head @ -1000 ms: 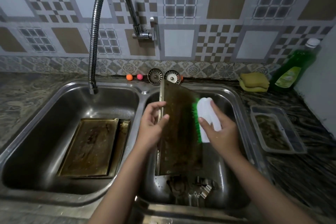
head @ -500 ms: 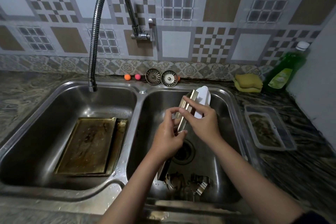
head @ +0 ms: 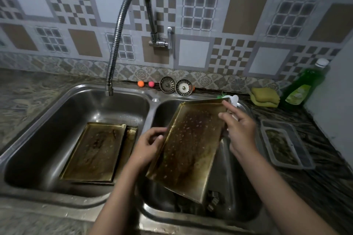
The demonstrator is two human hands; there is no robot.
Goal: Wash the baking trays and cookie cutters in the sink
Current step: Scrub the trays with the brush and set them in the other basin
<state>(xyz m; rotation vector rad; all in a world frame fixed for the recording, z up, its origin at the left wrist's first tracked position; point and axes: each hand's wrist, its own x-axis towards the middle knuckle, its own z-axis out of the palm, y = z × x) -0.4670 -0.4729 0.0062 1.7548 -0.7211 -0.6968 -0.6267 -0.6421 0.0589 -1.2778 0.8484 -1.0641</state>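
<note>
A brass-coloured baking tray point(head: 191, 145), speckled with droplets, is held tilted over the right sink basin point(head: 246, 204), inner face toward me. My left hand point(head: 148, 147) grips its left long edge. My right hand point(head: 238, 129) holds its upper right corner together with a white scrub brush point(head: 233, 99), whose green bristles peek out behind the tray. Metal cookie cutters point(head: 213, 199) lie on the basin floor, partly hidden under the tray. More trays point(head: 95, 150) lie stacked flat in the left basin point(head: 38, 139).
A flexible tap point(head: 122, 30) arches over the left basin. On the back ledge stand two strainer plugs point(head: 175, 85) and small balls point(head: 145, 83). At right are a yellow sponge point(head: 264, 96), a green soap bottle point(head: 303, 86) and a clear plastic container point(head: 284, 145).
The tray has been turned from edge-on to showing its inner face, and has tipped over to the right. My right hand with the brush moved from the tray's face to its upper right corner.
</note>
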